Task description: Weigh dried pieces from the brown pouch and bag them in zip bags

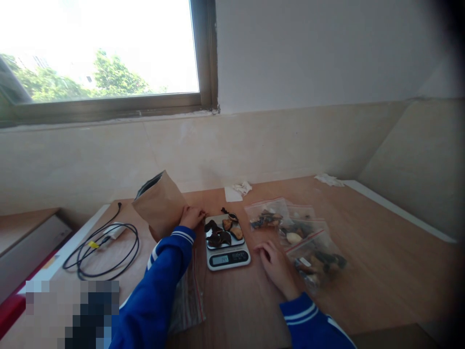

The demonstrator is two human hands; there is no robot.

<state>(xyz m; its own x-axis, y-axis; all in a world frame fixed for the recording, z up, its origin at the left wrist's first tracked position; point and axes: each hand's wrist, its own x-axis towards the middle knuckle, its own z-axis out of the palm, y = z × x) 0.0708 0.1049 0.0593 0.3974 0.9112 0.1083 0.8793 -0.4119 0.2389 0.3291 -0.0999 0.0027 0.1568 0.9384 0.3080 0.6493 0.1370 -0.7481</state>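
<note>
Two hands are working at the back middle of the table (363,271): we are holding the brown paper bag (160,203) with our left hand (191,216), fingers closed on its lower right side, probably steadying it upright and open-mouthed beside the scale (227,242). Our right hand (276,264) is resting flat on the wood just right of the scale, fingers loosely spread and holding nothing. Dark and tan dried pieces (222,231) are lying on the scale's platform, presumably so that they can be weighed; the display is showing digits, but they are too small for us to read. Three clear zip bags (290,228) of similar pieces are lying overlapped right of that hand, toward the table's right half. Another flat bag (187,303) is lying under our left sleeve near the front edge. Coiled black cable (105,249) is sitting by the left edge, and crumpled paper (238,190) by the back edge. No brand or label is legible anywhere.
</note>
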